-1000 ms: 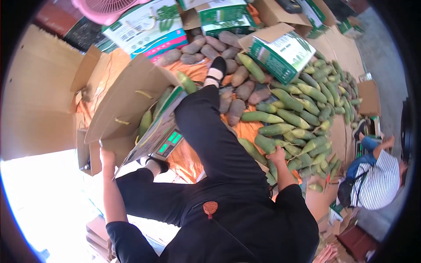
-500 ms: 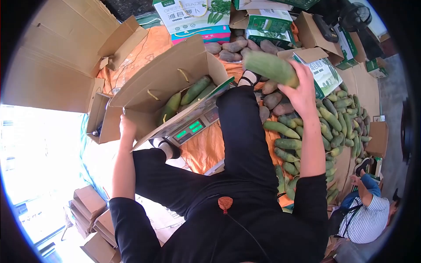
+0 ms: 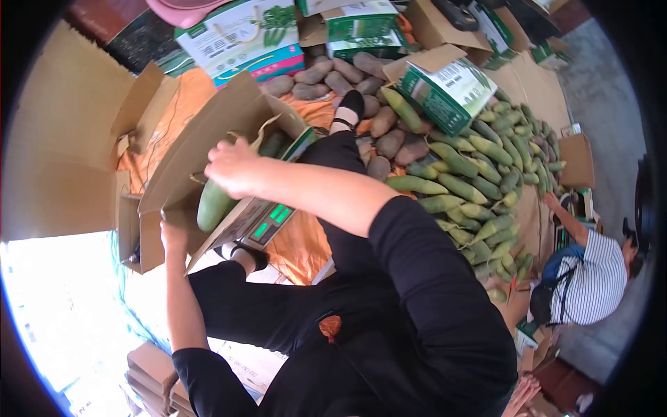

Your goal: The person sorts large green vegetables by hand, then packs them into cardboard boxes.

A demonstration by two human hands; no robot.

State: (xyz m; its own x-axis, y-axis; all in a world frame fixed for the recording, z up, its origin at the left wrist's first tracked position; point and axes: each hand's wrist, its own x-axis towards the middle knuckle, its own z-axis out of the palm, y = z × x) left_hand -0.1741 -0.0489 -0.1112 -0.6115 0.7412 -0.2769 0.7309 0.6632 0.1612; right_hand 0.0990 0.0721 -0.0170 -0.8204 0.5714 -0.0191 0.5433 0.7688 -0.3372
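Note:
My right hand (image 3: 236, 167) reaches across into an open cardboard box (image 3: 182, 163), its fingers closed around a thick green radish (image 3: 214, 207) that hangs low at the near end. Part of the radish is hidden by the hand. More green radishes (image 3: 274, 144) lie inside toward the far end, one with a pale root tip. My left hand (image 3: 174, 236) grips the box's near left edge; some of its fingers are hidden. Under the box is a scale (image 3: 262, 228) with lit green digits.
A big heap of green radishes (image 3: 486, 163) spreads to the right, with darker reddish roots (image 3: 389, 142) beside my foot. Printed radish cartons (image 3: 240, 38) stand at the back. A person in a striped shirt (image 3: 590, 278) bends at far right; another person's hand (image 3: 522, 395) shows below.
My right hand has swung left with the green radish, from above the pile into the box. My left hand keeps its hold on the box edge. The view has shifted right.

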